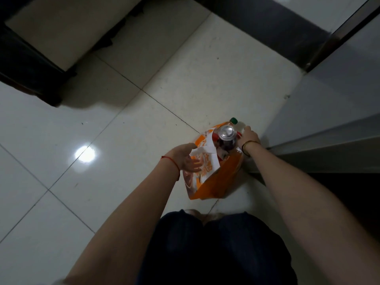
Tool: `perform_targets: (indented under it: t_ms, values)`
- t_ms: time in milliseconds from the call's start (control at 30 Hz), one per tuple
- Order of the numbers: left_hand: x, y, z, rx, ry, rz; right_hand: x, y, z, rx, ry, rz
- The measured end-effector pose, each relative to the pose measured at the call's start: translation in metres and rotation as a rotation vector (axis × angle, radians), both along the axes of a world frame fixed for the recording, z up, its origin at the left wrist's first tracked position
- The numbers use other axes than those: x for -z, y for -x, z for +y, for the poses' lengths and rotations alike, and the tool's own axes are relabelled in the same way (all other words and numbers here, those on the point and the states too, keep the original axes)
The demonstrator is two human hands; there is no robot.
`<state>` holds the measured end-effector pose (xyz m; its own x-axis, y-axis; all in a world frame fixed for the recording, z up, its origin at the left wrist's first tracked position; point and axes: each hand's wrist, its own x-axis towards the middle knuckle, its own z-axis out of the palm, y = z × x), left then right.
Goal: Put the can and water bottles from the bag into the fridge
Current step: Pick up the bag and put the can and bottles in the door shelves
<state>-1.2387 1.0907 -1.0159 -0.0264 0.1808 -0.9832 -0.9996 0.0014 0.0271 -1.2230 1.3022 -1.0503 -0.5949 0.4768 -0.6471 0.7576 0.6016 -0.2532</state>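
Head view, looking straight down: pale glossy tiled floor fills most of the frame, with one bright light reflection at left. A grey panel runs along the right side, and dark furniture occupies the upper left corner. The person's dark garment sits at bottom centre, both bare forearms extending forward from it. An orange bag stands on the floor just beside the grey panel's lower edge, mouth open upward. Left hand is at the bag's near left side, fingers spread and only slightly bent, their tips resting on the printed face of the bag below a white flap; nothing is clasped. Right hand is at the bag's far right rim, fingers curled downward; whether they clasp the rim or something inside cannot be determined. The can, dark with a silver top, stands upright in the bag mouth, just left of the right hand. A bottle shows only its green cap, behind the can. A red cord circles the left wrist, a thin bracelet the right.
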Motion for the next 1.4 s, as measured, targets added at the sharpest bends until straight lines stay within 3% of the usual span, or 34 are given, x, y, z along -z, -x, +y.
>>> perform_targets:
  t_ms: [200,333,433,533,733,967,1400]
  values:
    - [0.010,0.014,0.003,-0.267,-0.030,0.163,0.018,0.000,0.001,0.006,-0.037,-0.003]
    - [-0.016,0.026,0.010,-0.382,-0.050,0.248,-0.003,0.008,-0.001,0.231,-0.042,0.116]
    - [-0.054,0.035,0.015,-0.314,-0.109,0.331,-0.032,0.014,0.000,0.422,0.020,0.214]
    - [-0.085,0.037,0.024,-0.210,-0.037,0.489,-0.059,0.003,0.001,0.556,0.094,0.194]
    - [-0.132,0.004,0.022,0.198,0.129,0.831,-0.128,-0.008,-0.007,0.507,0.123,0.222]
    - [-0.198,-0.037,0.002,0.233,0.135,0.762,-0.207,-0.030,-0.028,0.373,0.125,0.150]
    - [-0.373,-0.066,-0.022,0.092,0.112,0.691,-0.366,-0.072,-0.078,0.381,0.364,0.339]
